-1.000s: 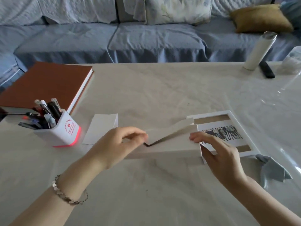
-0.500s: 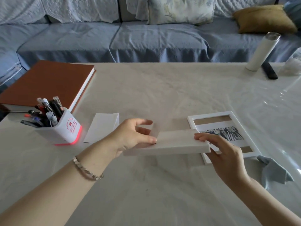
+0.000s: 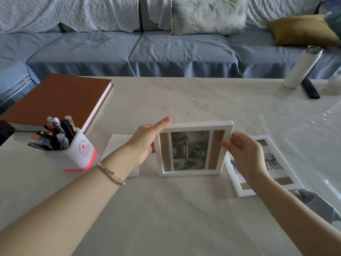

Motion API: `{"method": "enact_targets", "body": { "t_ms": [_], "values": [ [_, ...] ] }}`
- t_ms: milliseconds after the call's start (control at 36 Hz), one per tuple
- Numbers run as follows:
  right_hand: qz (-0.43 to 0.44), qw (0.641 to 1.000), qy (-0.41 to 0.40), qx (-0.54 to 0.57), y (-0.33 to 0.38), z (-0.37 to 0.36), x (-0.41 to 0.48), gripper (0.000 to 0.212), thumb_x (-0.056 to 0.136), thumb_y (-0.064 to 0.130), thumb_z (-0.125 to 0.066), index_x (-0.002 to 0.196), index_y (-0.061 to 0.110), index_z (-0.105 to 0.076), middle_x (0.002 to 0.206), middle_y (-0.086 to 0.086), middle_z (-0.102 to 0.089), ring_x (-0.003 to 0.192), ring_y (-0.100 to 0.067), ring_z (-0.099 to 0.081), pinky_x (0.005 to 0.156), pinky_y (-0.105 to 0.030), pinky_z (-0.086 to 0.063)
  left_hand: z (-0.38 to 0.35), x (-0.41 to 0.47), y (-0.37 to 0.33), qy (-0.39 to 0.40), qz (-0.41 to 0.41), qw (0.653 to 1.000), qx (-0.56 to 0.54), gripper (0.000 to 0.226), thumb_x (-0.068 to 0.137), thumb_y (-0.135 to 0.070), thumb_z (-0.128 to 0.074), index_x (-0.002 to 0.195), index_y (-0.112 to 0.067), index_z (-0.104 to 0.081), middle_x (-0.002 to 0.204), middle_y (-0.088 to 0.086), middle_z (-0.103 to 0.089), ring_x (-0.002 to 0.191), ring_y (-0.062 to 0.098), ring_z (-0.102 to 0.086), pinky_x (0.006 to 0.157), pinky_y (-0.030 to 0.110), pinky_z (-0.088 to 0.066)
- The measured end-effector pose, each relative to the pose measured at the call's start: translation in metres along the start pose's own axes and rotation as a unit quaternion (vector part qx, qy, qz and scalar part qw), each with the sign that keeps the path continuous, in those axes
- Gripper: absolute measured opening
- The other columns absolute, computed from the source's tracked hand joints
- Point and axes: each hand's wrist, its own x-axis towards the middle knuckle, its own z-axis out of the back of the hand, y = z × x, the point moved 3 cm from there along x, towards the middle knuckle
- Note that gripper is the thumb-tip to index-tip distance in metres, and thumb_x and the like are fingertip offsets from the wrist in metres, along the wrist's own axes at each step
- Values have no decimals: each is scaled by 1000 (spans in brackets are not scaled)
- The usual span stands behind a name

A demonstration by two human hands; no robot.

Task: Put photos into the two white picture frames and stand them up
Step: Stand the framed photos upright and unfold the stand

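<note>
Your left hand (image 3: pixel 145 145) and right hand (image 3: pixel 243 156) each pinch a side of the upright white frame (image 3: pixel 188 172), its bottom edge on the smooth marble table (image 3: pixel 184 209); the second frame (image 3: pixel 246 192) lies flat beside.

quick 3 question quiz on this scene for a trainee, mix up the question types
1. True or false: the upright frame holds a black-and-white photo.
2. Pick one: the flat frame lies A) on the book, B) on the table by the right hand, C) on the sofa.
3. Fill in: the left hand and right hand hold the upright frame by its two ____.

Key: 1 true; 2 B; 3 sides.
</note>
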Motion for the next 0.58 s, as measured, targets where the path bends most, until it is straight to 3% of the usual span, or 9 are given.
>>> {"method": "enact_targets", "body": {
  "t_ms": [83, 139, 194, 278, 361, 417, 500, 583],
  "values": [
    [-24, 1000, 3, 2, 6, -14, 30, 21, 81, -1, -63, 97, 13, -64, 78, 6, -66, 52, 12, -57, 52, -2, -43, 4, 23, -13, -34, 7, 999, -4, 124, 31, -81, -68, 135, -19, -41, 144, 3, -41, 135, 27, -33, 111, 52, -24],
    [-43, 999, 4, 1, 8, -24, 49, 18, 81, 1, -64, 95, 12, -64, 82, -1, -66, 53, 7, -58, 57, -9, -48, 5, 35, -22, -67, 16, 998, 5, 107, 53, -77, -63, 137, -16, -36, 147, 3, -36, 135, 27, -30, 112, 47, -22],
    [-62, 998, 0, -4, 7, -34, 65, 15, 81, 2, -64, 89, 16, -63, 86, -4, -67, 72, -10, -63, 77, -26, -52, 8, 50, -26, -94, 23, 995, 21, 91, 70, -71, -54, 138, -14, -33, 147, 4, -34, 133, 27, -30, 109, 44, -24],
    [-66, 998, -1, -9, 8, -47, 81, 15, 83, 3, -62, 85, 18, -61, 86, -4, -67, 82, -20, -62, 75, -27, -49, 16, 69, -32, -121, 18, 991, 62, 81, 77, -70, -46, 133, -12, -38, 122, 6, -45, 107, 23, -41, 93, 34, -32],
    [-62, 998, -3, -12, 9, -56, 90, 14, 83, 4, -62, 87, 17, -61, 84, -2, -66, 77, -17, -61, 63, -17, -45, 23, 83, -35, -141, 7, 986, 89, 67, 81, -67, -41, 118, -11, -48, 99, -2, -41, 91, 15, -38, 83, 29, -28],
    [-58, 998, -6, -19, 8, -59, 89, 13, 84, 5, -61, 87, 18, -62, 83, -1, -66, 77, -17, -61, 61, -16, -44, 25, 88, -35, -146, -1, 983, 107, 50, 83, -65, -38, 90, -16, -49, 85, -7, -41, 78, 10, -41, 77, 24, -29],
    [-51, 998, -9, -38, 6, -57, 83, 13, 84, 7, -61, 86, 20, -61, 83, -2, -67, 84, -23, -64, 71, -26, -50, 24, 88, -29, -149, 2, 982, 118, 47, 85, -64, -35, 80, -17, -39, 74, -8, -35, 68, 6, -36, 64, 16, -29],
    [-39, 998, -6, -56, 6, -53, 76, 10, 85, 8, -60, 88, 18, -63, 86, -8, -70, 87, -29, -65, 82, -42, -52, 22, 87, -23, -152, 18, 981, 122, 46, 84, -66, -33, 66, -24, -33, 67, -8, -30, 60, 4, -30, 54, 18, -24]
  ]
}}
